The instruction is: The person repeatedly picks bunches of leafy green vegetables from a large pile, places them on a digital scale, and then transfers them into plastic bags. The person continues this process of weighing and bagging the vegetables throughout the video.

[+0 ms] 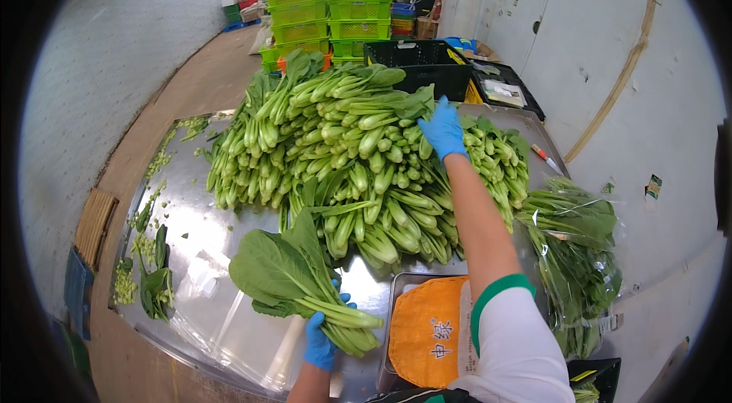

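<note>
In my left hand (pixel 321 340), gloved in blue, is a small bunch of leafy greens (pixel 309 283), its broad leaves up and left and its pale stalks towards the right. My right hand (pixel 444 129), also in a blue glove, reaches over the upper right of a large heap of green-stalked leafy vegetables (pixel 343 140). Its fingers touch leaves there; whether they grip any is hidden. The heap lies on a stainless steel table (pixel 211 231), most cut stalk ends facing me.
Clear plastic bags (pixel 229 334) lie front left, near leaf trimmings (pixel 157 266). An orange sheet bearing writing (pixel 426 328) rests on a metal tray (pixel 394 306). At right are a knife (pixel 546 159) and bagged greens (pixel 572 254). Black crates (pixel 417 68) and stacked green crates (pixel 329 2) stand behind.
</note>
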Tool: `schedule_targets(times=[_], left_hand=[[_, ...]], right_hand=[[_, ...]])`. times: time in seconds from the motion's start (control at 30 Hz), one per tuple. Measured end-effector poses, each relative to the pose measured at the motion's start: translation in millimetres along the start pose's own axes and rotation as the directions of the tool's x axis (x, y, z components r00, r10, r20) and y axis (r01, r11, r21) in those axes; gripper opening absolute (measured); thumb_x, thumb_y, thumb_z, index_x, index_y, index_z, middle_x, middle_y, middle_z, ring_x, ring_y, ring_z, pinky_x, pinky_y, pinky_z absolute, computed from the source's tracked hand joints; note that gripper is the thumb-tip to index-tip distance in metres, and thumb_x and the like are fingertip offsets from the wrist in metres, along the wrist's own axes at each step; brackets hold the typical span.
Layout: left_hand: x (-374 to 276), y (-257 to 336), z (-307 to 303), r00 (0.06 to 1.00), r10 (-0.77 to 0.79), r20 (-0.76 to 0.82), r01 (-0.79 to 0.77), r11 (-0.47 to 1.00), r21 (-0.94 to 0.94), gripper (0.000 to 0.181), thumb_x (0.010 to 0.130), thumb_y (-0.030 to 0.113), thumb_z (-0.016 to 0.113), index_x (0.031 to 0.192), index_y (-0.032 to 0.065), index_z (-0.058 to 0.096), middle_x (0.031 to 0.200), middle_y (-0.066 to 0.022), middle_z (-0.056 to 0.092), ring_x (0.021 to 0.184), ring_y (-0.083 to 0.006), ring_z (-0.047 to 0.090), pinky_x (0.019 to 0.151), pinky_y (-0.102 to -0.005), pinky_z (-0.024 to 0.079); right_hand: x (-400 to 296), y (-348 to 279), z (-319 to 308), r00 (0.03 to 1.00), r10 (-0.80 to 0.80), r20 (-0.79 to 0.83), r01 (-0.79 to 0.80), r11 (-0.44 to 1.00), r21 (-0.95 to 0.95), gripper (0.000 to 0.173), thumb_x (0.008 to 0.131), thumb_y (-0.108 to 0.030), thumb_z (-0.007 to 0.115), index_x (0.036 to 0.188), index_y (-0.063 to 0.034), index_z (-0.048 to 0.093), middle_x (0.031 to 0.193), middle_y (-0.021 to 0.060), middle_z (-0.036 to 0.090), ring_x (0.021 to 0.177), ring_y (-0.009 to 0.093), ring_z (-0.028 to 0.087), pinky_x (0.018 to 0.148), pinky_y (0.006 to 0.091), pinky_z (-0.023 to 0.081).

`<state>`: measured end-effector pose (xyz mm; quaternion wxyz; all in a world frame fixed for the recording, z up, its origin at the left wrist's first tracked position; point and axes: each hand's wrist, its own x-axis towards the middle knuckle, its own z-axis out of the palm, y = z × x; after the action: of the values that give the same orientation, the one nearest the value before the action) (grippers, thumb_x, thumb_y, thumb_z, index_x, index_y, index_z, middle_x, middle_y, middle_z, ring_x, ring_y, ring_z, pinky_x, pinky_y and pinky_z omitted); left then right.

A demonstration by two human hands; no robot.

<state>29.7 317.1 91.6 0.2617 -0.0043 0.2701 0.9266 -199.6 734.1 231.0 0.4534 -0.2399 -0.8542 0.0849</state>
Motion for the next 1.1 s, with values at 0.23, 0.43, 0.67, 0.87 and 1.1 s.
schedule_targets(times=[0.23, 0.43, 0.67, 0.87, 1.1], left_hand=[[-46.6, 31.5, -29.5, 0.997, 0.006, -0.074, -0.003, 0.999, 0.038, 0.097, 0.068, 0.036, 0.074, 0.146, 0.0032, 0.027, 0.133, -0.0239, 0.049, 0.112, -0.0375, 0.057, 0.098, -0.049, 0.047], [-54.6, 47.5, -47.9, 0.999, 0.012, -0.051, -0.007, 0.996, 0.094, 0.08, 0.078, 0.018, 0.071, 0.144, 0.0011, 0.03, 0.135, -0.0222, 0.048, 0.119, -0.0376, 0.053, 0.103, -0.0473, 0.044], [-73.2, 68.9, -88.7, 0.97, 0.219, 0.104, -0.162, 0.265, 0.951, 0.068, 0.079, 0.02, 0.078, 0.135, 0.0035, 0.044, 0.13, -0.0104, 0.053, 0.115, -0.0238, 0.053, 0.1, -0.0378, 0.044], [-67.5, 70.1, -150.6, 0.988, -0.111, 0.11, -0.127, -0.159, 0.979, 0.069, 0.077, 0.02, 0.076, 0.135, 0.0037, 0.044, 0.129, -0.0143, 0.053, 0.115, -0.0294, 0.053, 0.099, -0.0388, 0.044], [-22.6, 95.4, 16.0, 0.817, -0.419, 0.397, -0.554, -0.377, 0.742, 0.072, 0.068, 0.019, 0.08, 0.131, 0.0044, 0.049, 0.121, -0.0169, 0.059, 0.112, -0.0348, 0.055, 0.095, -0.0397, 0.045]], right_hand=[[-21.5, 43.6, -24.4, 0.679, 0.14, 0.721, -0.717, 0.336, 0.61, 0.033, 0.078, -0.016, 0.066, 0.106, 0.0009, 0.064, 0.102, 0.0147, 0.066, 0.097, 0.026, 0.063, 0.088, 0.0381, 0.05], [-155.8, -97.1, -156.3, 0.37, -0.473, 0.8, -0.861, 0.15, 0.486, 0.054, 0.077, -0.003, 0.059, 0.13, -0.0009, 0.051, 0.118, 0.0108, 0.061, 0.101, 0.019, 0.061, 0.089, 0.0315, 0.05], [-327.4, -176.8, -220.2, 0.294, -0.652, 0.699, -0.545, 0.486, 0.683, 0.076, 0.073, -0.018, 0.068, 0.14, 0.0002, 0.037, 0.14, 0.0219, 0.04, 0.13, 0.031, 0.04, 0.109, 0.0367, 0.031], [-381.3, -198.0, -239.7, 0.293, -0.468, 0.834, -0.775, 0.394, 0.493, 0.062, 0.081, -0.024, 0.067, 0.133, 0.0004, 0.045, 0.134, 0.0182, 0.047, 0.124, 0.028, 0.044, 0.105, 0.0368, 0.035], [-380.5, -173.0, -275.0, 0.666, 0.034, 0.746, -0.739, 0.174, 0.651, 0.056, 0.086, -0.034, 0.065, 0.129, -0.0012, 0.049, 0.125, 0.0161, 0.053, 0.116, 0.027, 0.05, 0.101, 0.0369, 0.04]])
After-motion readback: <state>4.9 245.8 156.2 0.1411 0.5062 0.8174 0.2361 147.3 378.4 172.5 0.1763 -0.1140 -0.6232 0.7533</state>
